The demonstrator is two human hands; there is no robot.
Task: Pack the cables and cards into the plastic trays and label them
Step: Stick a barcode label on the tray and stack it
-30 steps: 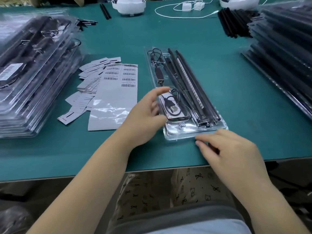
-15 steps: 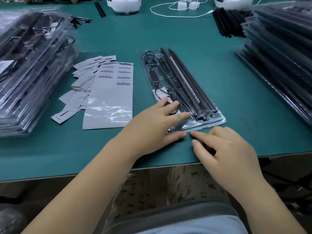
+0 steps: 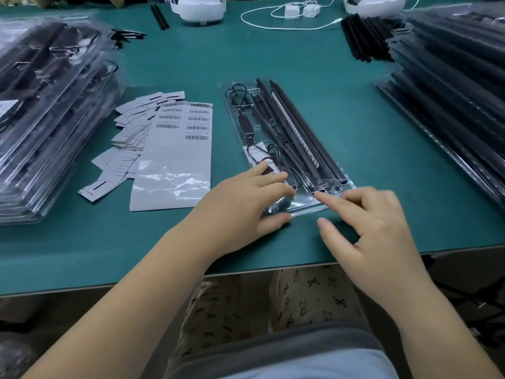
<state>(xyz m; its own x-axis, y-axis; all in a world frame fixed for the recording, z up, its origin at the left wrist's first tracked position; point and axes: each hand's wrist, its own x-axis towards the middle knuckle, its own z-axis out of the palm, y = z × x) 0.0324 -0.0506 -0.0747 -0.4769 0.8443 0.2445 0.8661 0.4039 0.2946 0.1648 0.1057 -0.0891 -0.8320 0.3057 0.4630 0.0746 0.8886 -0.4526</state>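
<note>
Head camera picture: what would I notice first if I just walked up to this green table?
Probably the two hands in the middle: the left hand lies flat on the near end of a clear plastic tray holding black rods and a cable, and the right hand touches that end with a fingertip. Next, the barcode label sheet left of the tray, and the tall stacks of packed trays at the table's left and right edges.

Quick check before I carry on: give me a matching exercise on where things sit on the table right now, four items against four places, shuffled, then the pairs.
Things:
1. barcode label sheet
2. clear tray with cables
3. white cord
4. left hand

Places:
A. far edge of the green table
B. centre of the table
C. pressing on the tray's near end
D. just left of the central tray, beside loose cards

Pairs: 1-D, 2-B, 3-A, 4-C
</note>
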